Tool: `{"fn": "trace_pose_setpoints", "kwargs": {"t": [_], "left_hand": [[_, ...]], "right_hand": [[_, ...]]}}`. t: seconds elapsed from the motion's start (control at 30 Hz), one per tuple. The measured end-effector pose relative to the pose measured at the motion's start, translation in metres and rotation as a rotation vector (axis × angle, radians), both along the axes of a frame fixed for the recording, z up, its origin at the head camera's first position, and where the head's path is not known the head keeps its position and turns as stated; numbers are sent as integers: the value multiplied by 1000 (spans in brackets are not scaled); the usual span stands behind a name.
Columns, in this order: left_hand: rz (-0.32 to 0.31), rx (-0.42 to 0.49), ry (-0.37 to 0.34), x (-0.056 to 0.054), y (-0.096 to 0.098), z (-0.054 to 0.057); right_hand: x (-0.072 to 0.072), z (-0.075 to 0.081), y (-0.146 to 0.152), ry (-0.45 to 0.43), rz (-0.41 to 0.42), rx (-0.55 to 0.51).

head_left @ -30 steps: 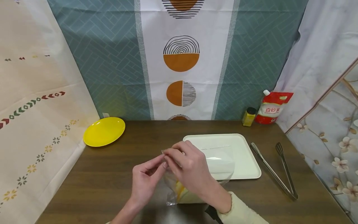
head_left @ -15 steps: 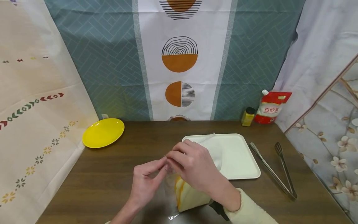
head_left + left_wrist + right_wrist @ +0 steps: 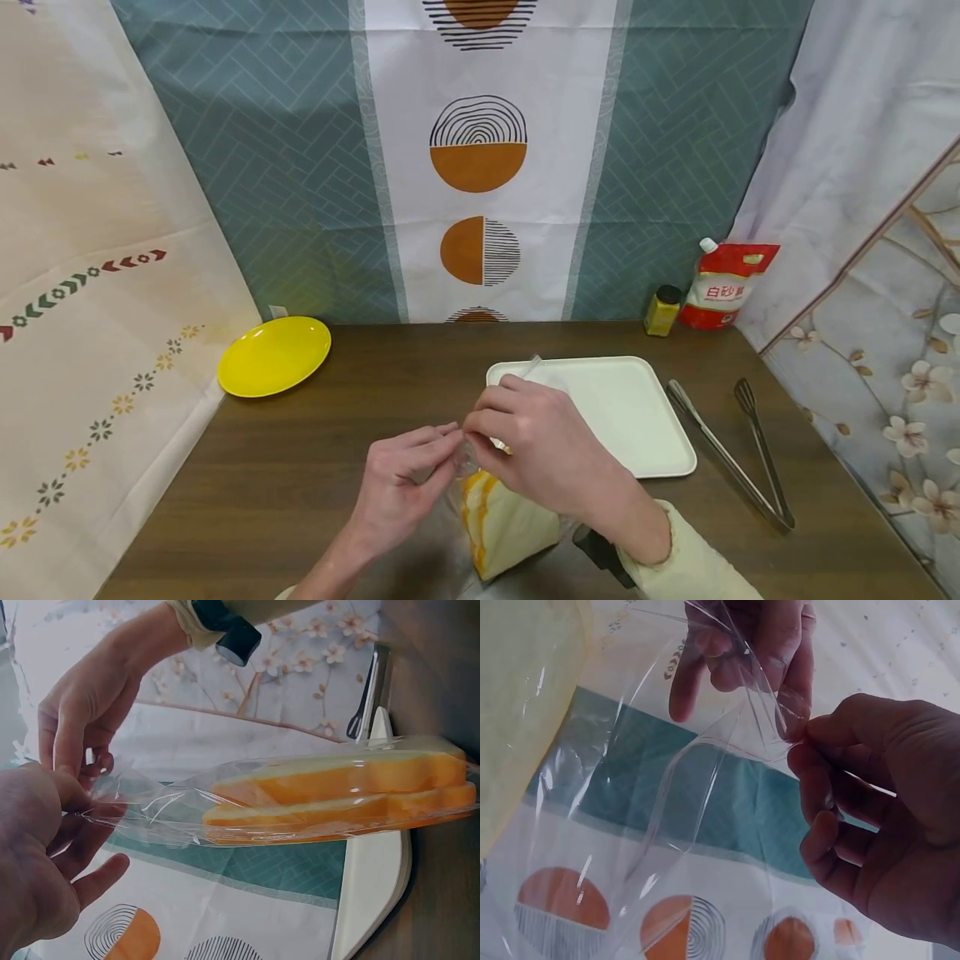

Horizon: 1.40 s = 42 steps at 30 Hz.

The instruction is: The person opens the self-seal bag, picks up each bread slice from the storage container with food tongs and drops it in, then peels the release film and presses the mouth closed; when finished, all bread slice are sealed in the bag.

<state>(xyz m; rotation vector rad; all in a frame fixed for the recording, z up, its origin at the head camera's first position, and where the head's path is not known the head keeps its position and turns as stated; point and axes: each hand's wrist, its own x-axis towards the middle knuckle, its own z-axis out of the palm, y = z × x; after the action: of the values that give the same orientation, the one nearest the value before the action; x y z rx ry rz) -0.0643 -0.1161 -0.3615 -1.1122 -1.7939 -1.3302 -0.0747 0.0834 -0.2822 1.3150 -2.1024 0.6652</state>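
The bread slices (image 3: pixel 517 525) were seen inside a clear bag (image 3: pixel 169 814), on the near side of the white tray (image 3: pixel 637 417), by its left part, and they were tilted. Whether their lower edge was touching the desk (image 3: pixel 360 400) could not be told. The film was pinched between thumb and forefinger by the left hand (image 3: pixel 397 483), with its other fingers kept rather loose. Close against it, the film was pinched also by the right hand (image 3: pixel 536 442), its remaining fingers being bent. One second before, a wide sheet of film had been spread over the tray; now only a narrow strip was left above its far left corner, and the bread had been turned, so that more of its pale face was shown. From this it may be judged that the bag was being swung around under the fingertips while its edge was worked; whether it was being opened or closed could not be told. The yellow plate (image 3: pixel 274 357) was placed to the left of the tray, the metal tongs (image 3: pixel 727 456) to its right, and the small yellow bottle (image 3: pixel 663 312) and the red pouch (image 3: pixel 727 287) beyond its far right corner.
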Motion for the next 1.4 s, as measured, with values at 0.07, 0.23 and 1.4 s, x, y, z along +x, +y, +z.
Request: {"fn": "trace_pose_setpoints", "kwargs": {"t": [0.07, 0.23, 1.4], "left_hand": [[-9, -6, 4, 0, 0, 0], [-38, -13, -5, 0, 1, 0], [130, 260, -478, 15, 5, 6]], "right_hand": [[-1, -1, 1, -22, 17, -30], [-3, -4, 4, -90, 64, -127], [-12, -7, 56, -473, -215, -759]]}}
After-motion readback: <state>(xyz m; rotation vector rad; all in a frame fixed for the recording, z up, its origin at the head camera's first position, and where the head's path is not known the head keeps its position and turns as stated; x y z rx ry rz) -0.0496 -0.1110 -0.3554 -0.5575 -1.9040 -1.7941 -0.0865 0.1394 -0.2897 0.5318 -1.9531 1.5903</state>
